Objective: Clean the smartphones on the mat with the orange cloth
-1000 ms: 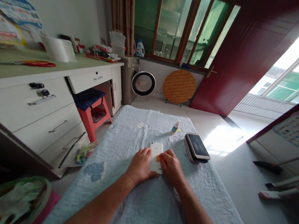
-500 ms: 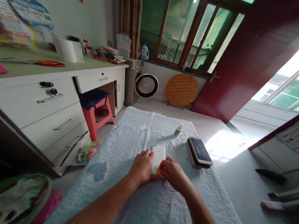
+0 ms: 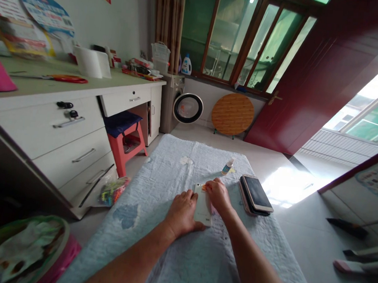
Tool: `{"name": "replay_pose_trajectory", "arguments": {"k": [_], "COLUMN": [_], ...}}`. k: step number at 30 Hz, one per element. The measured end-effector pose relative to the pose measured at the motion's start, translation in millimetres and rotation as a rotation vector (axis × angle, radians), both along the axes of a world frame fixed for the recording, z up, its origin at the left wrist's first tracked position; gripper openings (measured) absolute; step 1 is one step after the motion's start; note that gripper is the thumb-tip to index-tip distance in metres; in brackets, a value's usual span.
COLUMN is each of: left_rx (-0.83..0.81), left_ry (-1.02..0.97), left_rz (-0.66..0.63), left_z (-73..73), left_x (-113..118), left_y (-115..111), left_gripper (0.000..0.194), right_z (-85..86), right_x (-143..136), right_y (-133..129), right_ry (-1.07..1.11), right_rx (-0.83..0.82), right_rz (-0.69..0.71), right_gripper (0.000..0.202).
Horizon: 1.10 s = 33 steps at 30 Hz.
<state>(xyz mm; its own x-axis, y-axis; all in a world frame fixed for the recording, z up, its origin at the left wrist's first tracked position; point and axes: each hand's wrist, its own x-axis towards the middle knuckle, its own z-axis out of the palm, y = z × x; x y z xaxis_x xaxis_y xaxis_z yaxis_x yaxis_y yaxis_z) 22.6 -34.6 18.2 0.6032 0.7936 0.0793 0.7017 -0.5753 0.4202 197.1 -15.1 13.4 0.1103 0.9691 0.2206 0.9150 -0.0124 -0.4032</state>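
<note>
A white smartphone [image 3: 203, 210] lies back side up on the light blue quilted cover [image 3: 171, 166]. My left hand [image 3: 183, 211] grips its left side, with the thumb along the bottom end and the fingers on the left edge. At the phone's top end, near the camera, my right hand [image 3: 217, 192] presses down a small orange cloth [image 3: 204, 187], most of it hidden under the fingers. Beyond the right hand stands a small spray bottle [image 3: 228, 166]. To the right rests a stack of phones or tablets, a gold-framed one with a dark screen [image 3: 257, 192] on top.
A white desk [image 3: 76, 129] with drawers runs along the left, scissors [image 3: 68, 78] and a paper roll [image 3: 89, 62] on it. Under it stands a red stool [image 3: 126, 150]. A waste bin [image 3: 67, 245] is at the lower left. A washing machine [image 3: 172, 101] has its round door open.
My right hand has slid with the orange cloth from the phone's lower end up to its top end. My left hand keeps hold of the phone. The view has shifted slightly.
</note>
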Motion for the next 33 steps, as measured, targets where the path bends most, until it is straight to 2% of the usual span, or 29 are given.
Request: {"name": "replay_pose_trajectory", "arguments": {"k": [4, 8, 12, 16, 26, 29, 33], "left_rx": [-0.002, -0.001, -0.01, -0.013, 0.003, 0.006, 0.01], "left_ry": [0.015, 0.02, 0.041, 0.072, 0.088, 0.09, 0.096], "left_rz": [0.015, 0.011, 0.015, 0.022, 0.028, 0.022, 0.016], "left_z": [1.4, 2.1, 3.4, 4.5, 4.5, 5.1, 5.4], "left_x": [0.4, 0.5, 1.4, 2.6, 1.4, 0.9, 0.6], "left_y": [-1.2, -2.2, -2.5, -3.4, -4.6, -3.7, -3.2], "left_gripper": [0.071, 0.072, 0.078, 0.075, 0.073, 0.074, 0.077], "right_z": [-1.8, -5.6, -6.9, -4.2, 5.7, 6.8, 9.0], "right_x": [-13.4, -23.7, -26.9, -25.9, 3.8, 7.9, -0.8], "right_y": [5.2, 8.7, 9.8, 9.1, 7.2, 11.0, 20.2], "right_ry": [-0.063, -0.11, -0.164, -0.219, -0.199, -0.205, -0.247], "right_rx": [0.008, -0.006, -0.04, -0.069, -0.216, -0.238, -0.264], "right_rz": [-0.018, 0.04, 0.095, 0.129, -0.054, -0.064, -0.013], "right_gripper": [0.024, 0.025, 0.024, 0.021, 0.025, 0.025, 0.023]}}
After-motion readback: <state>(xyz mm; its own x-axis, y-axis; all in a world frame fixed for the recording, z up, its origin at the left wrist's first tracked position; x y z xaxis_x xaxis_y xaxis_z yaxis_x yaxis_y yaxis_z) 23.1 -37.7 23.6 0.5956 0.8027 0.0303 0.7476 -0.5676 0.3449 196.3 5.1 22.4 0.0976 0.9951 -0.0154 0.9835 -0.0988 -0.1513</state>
